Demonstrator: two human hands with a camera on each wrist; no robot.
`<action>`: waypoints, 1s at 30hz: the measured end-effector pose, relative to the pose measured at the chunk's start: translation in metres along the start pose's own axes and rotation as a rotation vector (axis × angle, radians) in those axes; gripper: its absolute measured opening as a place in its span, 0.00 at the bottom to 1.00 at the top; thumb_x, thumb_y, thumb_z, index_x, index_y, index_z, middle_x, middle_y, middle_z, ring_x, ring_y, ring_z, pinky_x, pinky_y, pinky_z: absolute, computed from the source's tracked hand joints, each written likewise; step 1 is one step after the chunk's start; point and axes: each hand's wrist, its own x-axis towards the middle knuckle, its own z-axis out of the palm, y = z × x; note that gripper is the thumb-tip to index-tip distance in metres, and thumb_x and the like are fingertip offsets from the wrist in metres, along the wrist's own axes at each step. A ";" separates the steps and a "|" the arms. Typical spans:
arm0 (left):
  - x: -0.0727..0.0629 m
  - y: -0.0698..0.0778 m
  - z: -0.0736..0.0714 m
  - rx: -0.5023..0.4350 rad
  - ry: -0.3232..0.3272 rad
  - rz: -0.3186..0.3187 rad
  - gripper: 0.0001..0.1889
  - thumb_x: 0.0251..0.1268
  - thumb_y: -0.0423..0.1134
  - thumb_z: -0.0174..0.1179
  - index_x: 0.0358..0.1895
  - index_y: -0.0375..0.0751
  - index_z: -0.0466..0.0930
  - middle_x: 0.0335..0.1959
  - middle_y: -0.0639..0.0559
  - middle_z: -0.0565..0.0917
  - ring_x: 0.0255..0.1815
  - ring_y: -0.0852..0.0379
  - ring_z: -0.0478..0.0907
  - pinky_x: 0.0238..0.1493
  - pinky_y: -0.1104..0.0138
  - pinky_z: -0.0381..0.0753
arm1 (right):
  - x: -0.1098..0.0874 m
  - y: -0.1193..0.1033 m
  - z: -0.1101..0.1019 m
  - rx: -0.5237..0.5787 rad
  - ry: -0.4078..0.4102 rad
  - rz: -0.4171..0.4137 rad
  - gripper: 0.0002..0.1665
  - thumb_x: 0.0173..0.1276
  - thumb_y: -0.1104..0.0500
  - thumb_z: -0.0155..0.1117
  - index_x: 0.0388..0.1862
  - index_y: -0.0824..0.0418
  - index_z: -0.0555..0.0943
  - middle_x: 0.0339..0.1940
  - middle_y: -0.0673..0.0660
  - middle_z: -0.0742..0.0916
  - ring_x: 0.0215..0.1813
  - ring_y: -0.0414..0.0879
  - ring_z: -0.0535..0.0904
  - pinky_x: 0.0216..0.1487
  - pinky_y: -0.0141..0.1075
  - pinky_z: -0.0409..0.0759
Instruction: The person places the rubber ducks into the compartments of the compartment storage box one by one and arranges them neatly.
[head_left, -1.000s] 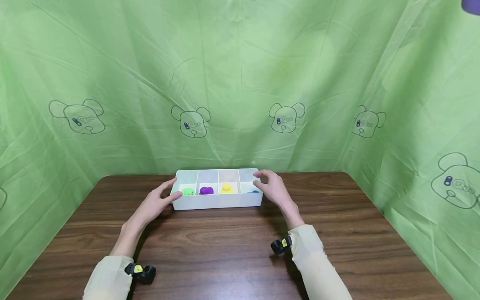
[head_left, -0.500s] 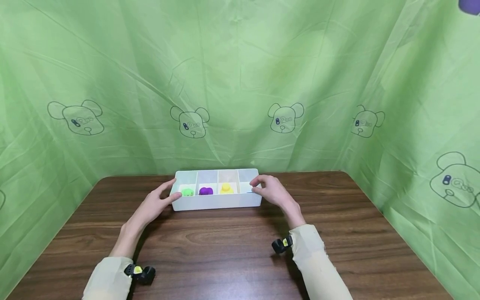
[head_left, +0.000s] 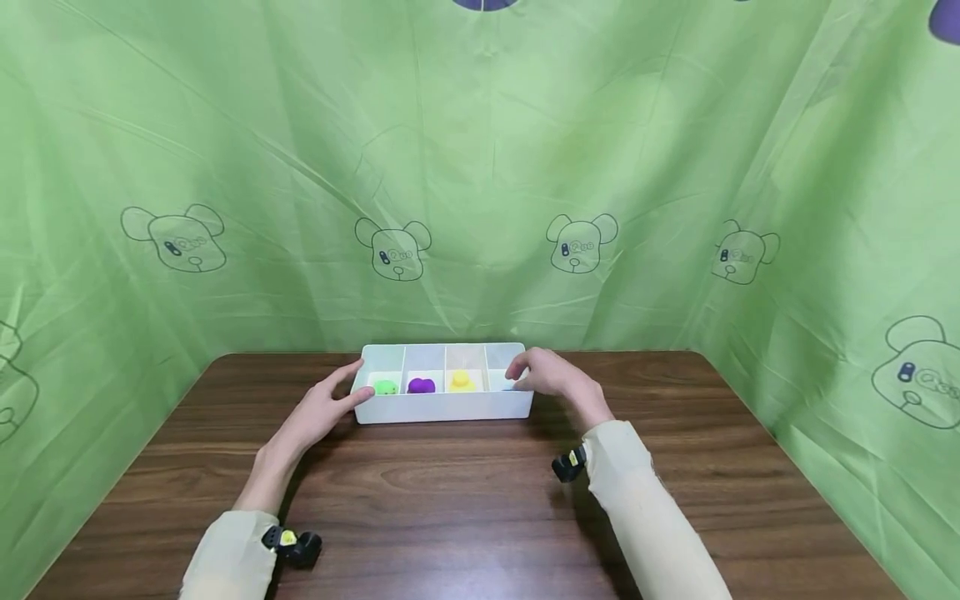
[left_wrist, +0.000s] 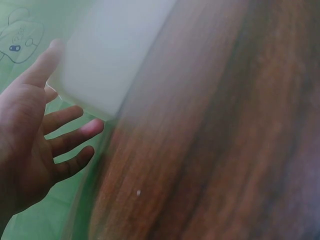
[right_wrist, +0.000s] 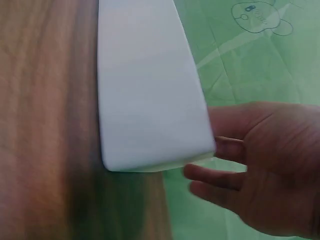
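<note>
A long white box (head_left: 450, 407) with dividers lies near the table's far edge. From left to right it holds a round green toy (head_left: 386, 387), a lumpy purple toy (head_left: 422, 386) and a stepped yellow toy (head_left: 461, 381). My left hand (head_left: 322, 408) is at the box's left end, thumb at the front rim and the other fingers, fairly straight, by the end wall. The index finger and thumb of my right hand (head_left: 558, 379) reach into the rightmost compartment, where a bit of light blue shows. I cannot tell whether they pinch it; the box wall hides the fingertips.
The dark wooden table (head_left: 435, 500) extends in front of the box. Close behind it hangs a green curtain (head_left: 480, 292) printed with bear heads, also enclosing the left and right sides. A black wrist camera (head_left: 568, 465) sits by each sleeve cuff.
The right hand's thumb and index finger have closed toward each other and dipped into the rightmost compartment. The left hand stays at the box's left end. The head view has shifted slightly.
</note>
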 end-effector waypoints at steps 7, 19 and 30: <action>0.000 0.002 0.001 -0.009 0.001 -0.004 0.41 0.67 0.65 0.57 0.79 0.58 0.54 0.80 0.49 0.58 0.80 0.40 0.51 0.73 0.39 0.56 | 0.009 0.000 -0.014 -0.099 -0.172 -0.015 0.10 0.61 0.65 0.66 0.40 0.54 0.88 0.41 0.48 0.88 0.45 0.41 0.79 0.52 0.38 0.78; 0.001 0.000 -0.003 0.001 -0.005 -0.013 0.41 0.67 0.65 0.56 0.79 0.59 0.54 0.80 0.45 0.57 0.80 0.38 0.51 0.72 0.38 0.57 | 0.020 0.018 0.001 -0.035 -0.014 -0.065 0.07 0.68 0.59 0.68 0.44 0.55 0.88 0.43 0.48 0.88 0.44 0.42 0.78 0.50 0.38 0.77; -0.001 0.002 -0.001 0.004 0.000 -0.014 0.40 0.68 0.63 0.56 0.80 0.57 0.54 0.79 0.46 0.59 0.79 0.39 0.53 0.72 0.39 0.58 | 0.030 0.027 0.010 0.040 0.069 -0.023 0.10 0.71 0.60 0.64 0.45 0.51 0.89 0.49 0.49 0.88 0.52 0.44 0.79 0.58 0.44 0.77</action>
